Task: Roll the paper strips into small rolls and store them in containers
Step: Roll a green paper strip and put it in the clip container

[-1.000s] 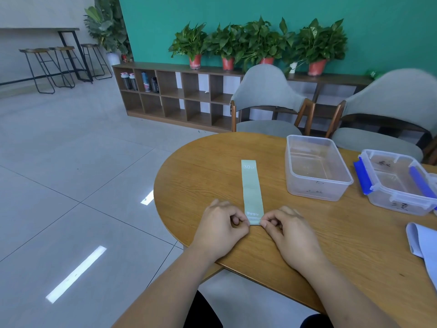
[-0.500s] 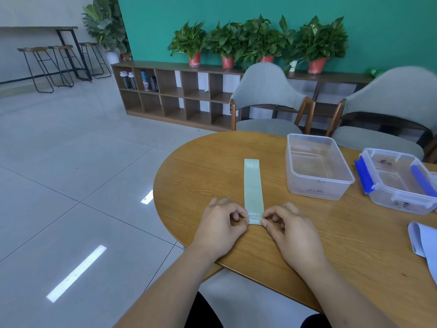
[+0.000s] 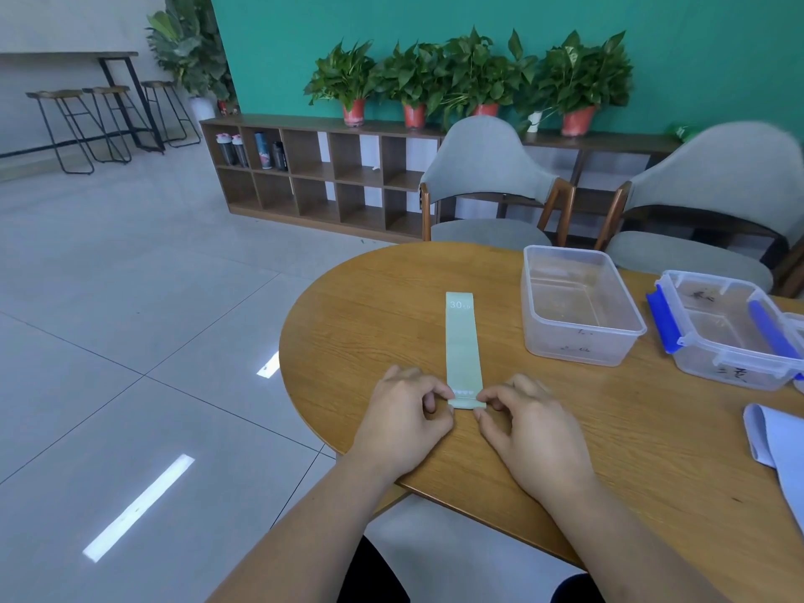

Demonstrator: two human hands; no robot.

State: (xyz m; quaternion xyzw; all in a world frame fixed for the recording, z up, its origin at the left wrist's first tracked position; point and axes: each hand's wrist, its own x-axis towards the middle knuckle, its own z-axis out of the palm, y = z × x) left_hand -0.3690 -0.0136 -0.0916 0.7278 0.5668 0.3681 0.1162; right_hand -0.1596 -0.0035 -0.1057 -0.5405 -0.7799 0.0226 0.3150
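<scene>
I see the pale green strip (image 3: 462, 341) lying flat on the wooden worktop (image 3: 370, 306), running from near its front edge toward the far edge, with its near end turned over into a small fold. The left hand (image 3: 402, 422) and right hand (image 3: 528, 433) pinch that fold from either side, fingers (image 3: 439, 390) clamped on it. Toward the right edge sit an open clear container (image 3: 578, 337) and a blue-clipped container (image 3: 731, 354).
</scene>
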